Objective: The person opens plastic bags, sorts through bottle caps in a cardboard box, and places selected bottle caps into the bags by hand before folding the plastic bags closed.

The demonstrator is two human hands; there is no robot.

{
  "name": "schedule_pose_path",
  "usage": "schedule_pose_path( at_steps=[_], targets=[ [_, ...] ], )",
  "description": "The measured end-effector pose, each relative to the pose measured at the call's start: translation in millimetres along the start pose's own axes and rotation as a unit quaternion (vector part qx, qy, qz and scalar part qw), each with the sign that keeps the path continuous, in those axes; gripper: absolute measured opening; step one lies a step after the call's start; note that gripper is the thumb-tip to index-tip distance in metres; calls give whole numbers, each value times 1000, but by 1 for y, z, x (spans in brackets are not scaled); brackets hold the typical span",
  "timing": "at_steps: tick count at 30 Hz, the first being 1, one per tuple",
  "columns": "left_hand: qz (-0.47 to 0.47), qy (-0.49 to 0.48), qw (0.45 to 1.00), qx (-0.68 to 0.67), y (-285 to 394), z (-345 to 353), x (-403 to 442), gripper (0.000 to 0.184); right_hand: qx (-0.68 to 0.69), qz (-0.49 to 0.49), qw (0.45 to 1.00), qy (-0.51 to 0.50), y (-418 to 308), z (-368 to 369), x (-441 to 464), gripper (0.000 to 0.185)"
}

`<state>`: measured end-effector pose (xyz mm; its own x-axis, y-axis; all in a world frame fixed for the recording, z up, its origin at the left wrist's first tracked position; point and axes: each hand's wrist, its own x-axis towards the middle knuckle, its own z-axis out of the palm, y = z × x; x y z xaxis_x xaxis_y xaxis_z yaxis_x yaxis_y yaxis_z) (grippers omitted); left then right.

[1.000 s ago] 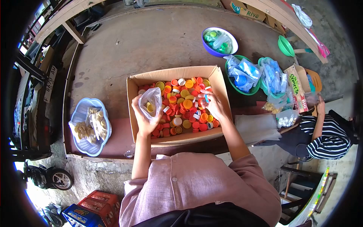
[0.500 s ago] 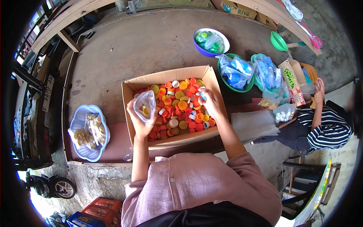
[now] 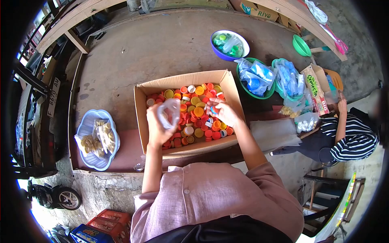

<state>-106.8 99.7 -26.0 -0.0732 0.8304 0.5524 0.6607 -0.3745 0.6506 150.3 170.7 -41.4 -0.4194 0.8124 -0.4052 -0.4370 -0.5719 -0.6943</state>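
My left hand (image 3: 157, 125) is closed around a clear plastic bag (image 3: 169, 114) with its mouth upward, over the left part of a cardboard box (image 3: 190, 153). Motion blurs the bag, so its contents are unclear. Inside the box lie many bottle caps (image 3: 198, 112), mostly red, orange and yellow, with some white ones. Low over these caps, my right hand (image 3: 227, 115) has its fingers curled around a blue bottle cap (image 3: 214, 109), which shows between thumb and fingers.
A pale blue basket (image 3: 114, 150) with bagged beige caps stands left. To the right are a purple bowl (image 3: 218, 53), green baskets (image 3: 265, 97) of bagged blue caps, and stacked plastic sheets (image 3: 273, 131). A person in a striped top (image 3: 352, 137) sits at far right.
The bag in my left hand has tilted and shifted right, toward my right hand. My right hand has dropped slightly, with the blue bottle cap still at its fingers. The view has shifted slightly.
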Motion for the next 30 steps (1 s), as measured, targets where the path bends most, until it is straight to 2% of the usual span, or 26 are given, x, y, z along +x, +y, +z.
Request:
schedule_pose_path(
  at_steps=[1, 2, 3, 5, 6, 7, 9, 10, 11, 13, 14, 15, 17, 18, 21, 23, 24, 29, 30],
  targets=[
    [45, -57, 994, 84, 9, -4, 4, 68, 22, -37, 998, -46, -1, 5, -2, 29],
    [44, -137, 986, 87, 18, -8, 8, 75, -15, -61, 998, -15, -2, 13, -6, 36],
    [30, -177, 978, 104, 31, -12, 10, 84, -55, -82, 995, 5, -3, 18, -11, 34],
    [13, -162, 980, 116, 59, -20, 18, 93, -149, -117, 982, -17, 0, 22, -21, 32],
    [46, -137, 986, 87, 63, -19, 22, 97, -142, -121, 982, -37, -1, 27, -26, 30],
    [59, -110, 990, 68, 74, -17, 26, 91, -142, -118, 982, -37, -3, 37, -34, 30],
    [48, -112, 992, -36, 93, -12, 33, 76, -94, -180, 979, -27, -9, 63, -49, 31],
    [18, -108, 980, -164, 95, -3, 34, 65, -80, -183, 980, -19, -11, 71, -53, 30],
    [44, -93, 982, -160, 95, 6, 36, 63, -79, -184, 980, -19, -8, 73, -54, 30],
    [-3, -109, 967, -231, 96, 20, 29, 56, -36, -165, 985, -39, -2, 76, -59, 28],
    [48, -75, 975, -206, 95, 27, 25, 49, -16, -188, 981, -41, 4, 81, -63, 25],
    [38, -53, 972, -225, 96, 33, 18, 46, -35, -191, 981, -8, 8, 82, -69, 25],
    [49, -47, 971, -231, 97, 38, 6, 44, 21, -180, 983, -20, 18, 75, -77, 24],
    [19, -61, 973, -223, 98, 40, -1, 41, 21, -177, 984, -21, 21, 74, -83, 24],
    [37, -87, 976, -198, 100, 40, -11, 41, 25, -172, 985, 0, 29, 64, -97, 24],
    [61, -109, 976, -179, 100, 39, -11, 40, -124, -203, 969, 64, 36, 50, -101, 24],
    [86, -132, 974, -161, 101, 39, -12, 39, -142, -205, 966, 75, 34, 49, -105, 24],
    [100, -170, 967, -163, 100, 42, -17, 42, -192, -187, 963, 29, 21, 37, -111, 27],
    [99, -178, 963, -179, 99, 43, -19, 44, -253, -230, 939, 14, 21, 39, -111, 29]
  ],
)
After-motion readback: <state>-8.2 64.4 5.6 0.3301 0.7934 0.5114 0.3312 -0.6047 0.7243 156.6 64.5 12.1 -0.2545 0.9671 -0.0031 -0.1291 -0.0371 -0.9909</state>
